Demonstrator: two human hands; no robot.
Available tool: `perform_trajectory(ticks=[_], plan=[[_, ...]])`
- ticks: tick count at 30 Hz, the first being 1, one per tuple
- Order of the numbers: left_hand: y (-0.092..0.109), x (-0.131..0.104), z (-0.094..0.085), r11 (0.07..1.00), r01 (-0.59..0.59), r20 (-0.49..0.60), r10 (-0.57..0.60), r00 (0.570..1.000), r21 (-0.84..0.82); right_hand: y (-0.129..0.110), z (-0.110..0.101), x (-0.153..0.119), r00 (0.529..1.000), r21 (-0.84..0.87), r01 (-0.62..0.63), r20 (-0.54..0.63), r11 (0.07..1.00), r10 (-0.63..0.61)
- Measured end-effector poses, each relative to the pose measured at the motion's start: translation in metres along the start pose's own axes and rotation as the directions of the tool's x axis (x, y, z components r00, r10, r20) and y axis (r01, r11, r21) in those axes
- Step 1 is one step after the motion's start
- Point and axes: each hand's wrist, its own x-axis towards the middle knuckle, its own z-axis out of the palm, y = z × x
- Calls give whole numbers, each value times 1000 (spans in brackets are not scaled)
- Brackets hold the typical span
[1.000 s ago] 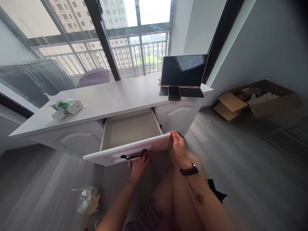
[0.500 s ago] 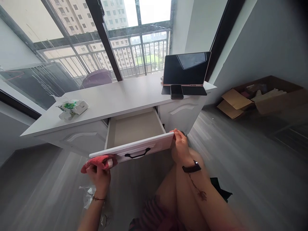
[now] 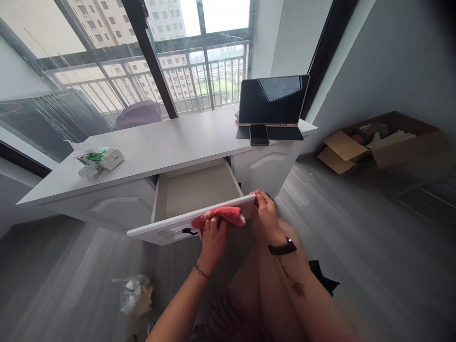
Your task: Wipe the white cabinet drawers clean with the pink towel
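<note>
A white drawer (image 3: 199,190) stands pulled out from the white desk (image 3: 149,142), with nothing inside it that I can see. My left hand (image 3: 213,237) is closed on a red cloth (image 3: 228,214) and presses it against the drawer front, right of the middle. The cloth and my fingers partly cover the black handle (image 3: 190,232). My right hand (image 3: 265,209) grips the right end of the drawer front (image 3: 160,232) between thumb and fingers.
On the desktop are a tissue pack (image 3: 103,159), a tablet (image 3: 273,100) on its stand and a phone (image 3: 259,135). An open cardboard box (image 3: 409,147) sits on the floor at right; a plastic bag (image 3: 135,294) lies lower left.
My left hand has moved right with the red cloth, from the left end of the drawer front past the handle. My right hand has kept its grip. The view has shifted slightly.
</note>
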Motion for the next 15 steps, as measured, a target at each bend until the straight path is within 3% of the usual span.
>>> perform_trajectory(ticks=[4,7,11,15], plan=[[29,24,9,988,-149,110,153,982,-44,-4,-1,0,1000,-25,16,1,1000,-16],[37,33,13,977,-204,106,209,972,-57,-5,-1,0,1000,-16,17,-1,1000,-17],[25,25,10,971,-238,97,238,966,-13,-2,-1,0,1000,14,-25,-17,1000,26],[-3,6,-3,985,-165,86,161,983,43,0,-1,0,1000,-1,-13,-25,1000,13]])
